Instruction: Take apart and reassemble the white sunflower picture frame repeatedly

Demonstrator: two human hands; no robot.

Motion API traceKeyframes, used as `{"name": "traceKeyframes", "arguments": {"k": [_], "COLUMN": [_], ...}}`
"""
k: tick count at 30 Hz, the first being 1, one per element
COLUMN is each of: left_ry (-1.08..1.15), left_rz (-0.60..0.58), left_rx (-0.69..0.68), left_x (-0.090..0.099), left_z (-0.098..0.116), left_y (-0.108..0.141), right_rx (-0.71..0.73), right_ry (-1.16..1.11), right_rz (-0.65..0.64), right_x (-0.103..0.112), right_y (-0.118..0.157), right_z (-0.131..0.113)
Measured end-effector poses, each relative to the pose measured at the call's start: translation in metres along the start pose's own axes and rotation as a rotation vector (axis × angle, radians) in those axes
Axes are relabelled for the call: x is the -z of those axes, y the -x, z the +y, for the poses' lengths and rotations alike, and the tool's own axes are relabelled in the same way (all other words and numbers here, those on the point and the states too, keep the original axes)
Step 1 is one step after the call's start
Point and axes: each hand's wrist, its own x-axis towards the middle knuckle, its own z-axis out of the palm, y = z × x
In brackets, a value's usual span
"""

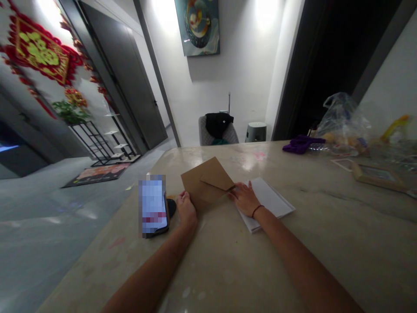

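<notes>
A brown kraft envelope [203,180] is tilted up over the table in front of me, its pointed flap facing me. My left hand [186,208] is closed on the envelope's lower left edge, thumb in front. At the right corner, beside the flap's tip, the fingers of my right hand [244,199] pinch the envelope. Sheets of white paper [272,200] lie in a small stack beneath and beside my right hand, whose wrist wears a thin dark band. To the left of my left hand a phone [153,206] with a blurred screen stands propped up.
The pale stone table [215,269] ends at a left edge above the floor. A purple cloth [301,144], a clear plastic bag [342,126] and a wooden frame [379,176] lie at the right. Beyond the far edge stands a grey chair [204,132] with dark clothing.
</notes>
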Motion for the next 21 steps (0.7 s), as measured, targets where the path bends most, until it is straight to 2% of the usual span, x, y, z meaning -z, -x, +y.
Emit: {"name": "traceKeyframes", "arguments": {"k": [4,7,10,13,16,18,20,21], "left_ry": [0.001,-0.005,-0.018,-0.032,-0.033,-0.039,-0.059,-0.077], "left_rz": [-0.016,-0.044,-0.08,-0.106,-0.137,-0.201,-0.29,-0.329], "left_rx": [0.009,0.008,-0.001,-0.005,-0.014,-0.02,-0.028,-0.042], "left_x": [-0.002,-0.003,-0.003,-0.002,-0.002,-0.002,-0.002,-0.002], "left_z": [0.003,0.006,0.008,0.009,0.01,0.011,0.014,0.016], "left_y": [0.001,0.003,0.006,0.007,0.008,0.01,0.013,0.017], "right_rx": [0.0,-0.086,-0.191,-0.26,-0.311,-0.347,-0.431,-0.486], "right_ry": [-0.097,-0.323,-0.716,-0.972,-1.022,-1.098,-1.177,-1.193], "right_rz": [-0.019,0.133,0.257,0.207,0.122,0.097,0.159,0.231], "right_x": [0.0,0.005,0.016,0.024,0.027,0.03,0.039,0.046], "right_y": [0.001,0.001,0.003,0.006,0.008,0.007,0.006,0.006], "right_z": [0.0,0.003,0.005,0.001,-0.004,-0.002,0.009,0.019]}}
